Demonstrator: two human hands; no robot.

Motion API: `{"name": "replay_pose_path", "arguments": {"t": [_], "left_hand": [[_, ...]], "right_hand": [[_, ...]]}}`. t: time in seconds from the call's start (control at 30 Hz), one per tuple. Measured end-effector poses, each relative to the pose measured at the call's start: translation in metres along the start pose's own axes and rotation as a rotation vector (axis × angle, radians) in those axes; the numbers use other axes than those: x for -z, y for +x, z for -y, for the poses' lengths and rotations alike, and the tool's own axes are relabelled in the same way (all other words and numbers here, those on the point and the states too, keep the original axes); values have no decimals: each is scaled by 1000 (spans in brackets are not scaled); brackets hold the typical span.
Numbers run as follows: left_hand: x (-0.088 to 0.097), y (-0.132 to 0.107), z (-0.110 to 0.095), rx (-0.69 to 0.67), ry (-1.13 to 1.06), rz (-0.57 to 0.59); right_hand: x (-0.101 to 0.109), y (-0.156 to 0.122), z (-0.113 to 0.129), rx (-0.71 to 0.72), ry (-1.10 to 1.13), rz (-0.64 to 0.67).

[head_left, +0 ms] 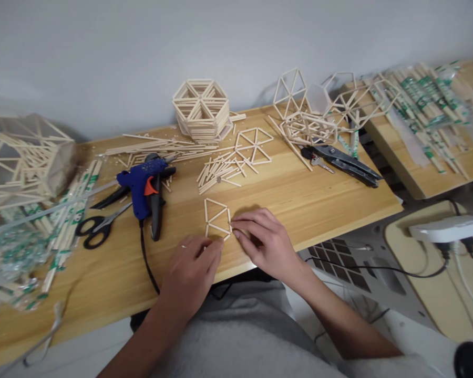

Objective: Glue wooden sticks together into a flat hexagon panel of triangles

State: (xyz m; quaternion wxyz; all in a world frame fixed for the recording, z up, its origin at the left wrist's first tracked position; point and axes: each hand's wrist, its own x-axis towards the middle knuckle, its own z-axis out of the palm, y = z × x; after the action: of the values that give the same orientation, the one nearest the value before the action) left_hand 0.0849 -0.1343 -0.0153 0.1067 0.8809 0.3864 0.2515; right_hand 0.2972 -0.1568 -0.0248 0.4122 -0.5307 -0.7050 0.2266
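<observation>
A small flat frame of thin wooden sticks [217, 213] lies on the table in front of me, partly a hexagon with spokes meeting at its left side. My left hand [193, 270] is closed at the frame's lower edge, thumb and fingertips together over the sticks there and hiding their ends. From the right, my right hand [262, 239] pinches the frame's right corner between thumb and fingers. Beyond it is a loose pile of short cut sticks [216, 173]. A similar stick frame [254, 147] lies just behind the pile.
A blue glue gun [140, 184] and black-handled scissors [100, 226] lie left. A tall stack of hexagon frames [202, 113] stands by the wall. Cutting pliers [345, 163] and larger stick frames [305, 126] are at right. Wrapped chopsticks [69, 220] lie far left; a power strip [453, 229] is at right.
</observation>
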Motion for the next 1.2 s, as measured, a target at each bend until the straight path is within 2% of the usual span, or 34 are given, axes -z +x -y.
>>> {"name": "replay_pose_path", "arguments": {"t": [0.4, 0.73, 0.97, 1.07, 1.2], "left_hand": [[2, -1, 1, -6, 49, 30], [0, -4, 5, -15, 29, -1], [21, -9, 14, 46, 33, -14], [28, -11, 22, 26, 45, 35], [28, -12, 27, 2, 61, 113]], "right_hand": [[0, 0, -1, 8, 2, 3], [0, -1, -2, 24, 9, -4], [0, 0, 4, 59, -41, 49], [-5, 1, 10, 92, -71, 105], [-12, 3, 16, 99, -94, 168]]}}
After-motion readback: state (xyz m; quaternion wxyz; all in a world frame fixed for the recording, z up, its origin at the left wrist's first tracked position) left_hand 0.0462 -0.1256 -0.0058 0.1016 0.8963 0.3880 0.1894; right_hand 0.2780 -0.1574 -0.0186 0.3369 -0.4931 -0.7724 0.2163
